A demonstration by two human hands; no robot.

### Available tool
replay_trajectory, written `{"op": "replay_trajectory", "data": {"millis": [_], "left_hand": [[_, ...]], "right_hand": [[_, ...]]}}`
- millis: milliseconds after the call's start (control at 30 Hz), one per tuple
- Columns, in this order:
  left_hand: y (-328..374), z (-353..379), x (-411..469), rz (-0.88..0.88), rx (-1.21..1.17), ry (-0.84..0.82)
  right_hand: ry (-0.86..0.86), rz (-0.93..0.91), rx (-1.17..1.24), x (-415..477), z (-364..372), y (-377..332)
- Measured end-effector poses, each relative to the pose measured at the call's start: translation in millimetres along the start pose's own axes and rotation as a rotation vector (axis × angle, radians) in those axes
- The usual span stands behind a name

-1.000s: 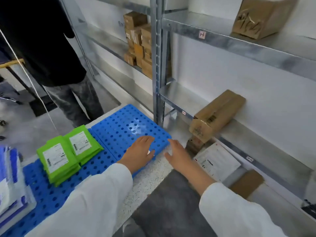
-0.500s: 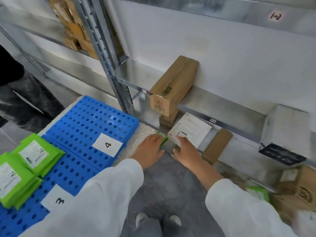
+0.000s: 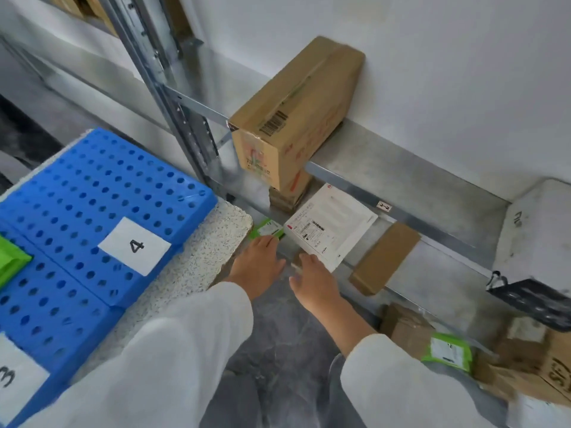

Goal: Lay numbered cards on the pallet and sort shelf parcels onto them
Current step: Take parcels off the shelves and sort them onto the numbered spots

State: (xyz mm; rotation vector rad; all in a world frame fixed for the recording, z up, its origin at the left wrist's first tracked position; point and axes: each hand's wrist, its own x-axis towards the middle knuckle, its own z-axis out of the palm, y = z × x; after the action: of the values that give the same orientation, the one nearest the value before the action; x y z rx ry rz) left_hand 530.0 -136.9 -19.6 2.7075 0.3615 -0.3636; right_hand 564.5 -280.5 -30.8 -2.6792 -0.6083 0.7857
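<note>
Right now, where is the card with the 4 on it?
In the head view the 4 card lies flat on the blue pallet at the left, left of the left hand; the 3 card sits at bottom left.

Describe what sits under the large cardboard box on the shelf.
Beneath the large cardboard box a smaller brown box peeks out; its rest is covered, contact unclear.

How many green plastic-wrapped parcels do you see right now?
3 green parcels: one on the blue perforated pallet, cut off at the left edge; one on the low metal shelf by the left hand; one among brown cardboard boxes, lower right. Others may be hidden.
</note>
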Motion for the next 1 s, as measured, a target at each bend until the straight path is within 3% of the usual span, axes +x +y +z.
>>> {"op": "replay_trajectory", "data": {"millis": [233, 367, 633, 933, 1000], "left_hand": [[-25.3, 113.9, 65.0, -0.209, -0.032, -0.042], [-63.6, 193.1, 129.2, -0.235, -0.028, 0.025], [-184.7, 329.3, 256.6, -0.178, 0.127, 0.118], [-264.6, 423.4, 344.2, -0.275, 0.072, 0.285], [-255.1, 434.9, 349.5, -0.318, 0.009, 0.271]], "right_hand": [[-0.093, -0.029, 0.081, 82.6, 91.6, 48.9], [-0.141, 0.008, 0.247, 164.5, 159.4, 79.5], [-0.038, 0.047, 0.282, 327.6, 283.3, 118.5], [0.055, 0.117, 0.457, 460.7, 333.6, 130.0], [-0.016, 0.124, 0.444, 462.5, 348.6, 124.7]]}}
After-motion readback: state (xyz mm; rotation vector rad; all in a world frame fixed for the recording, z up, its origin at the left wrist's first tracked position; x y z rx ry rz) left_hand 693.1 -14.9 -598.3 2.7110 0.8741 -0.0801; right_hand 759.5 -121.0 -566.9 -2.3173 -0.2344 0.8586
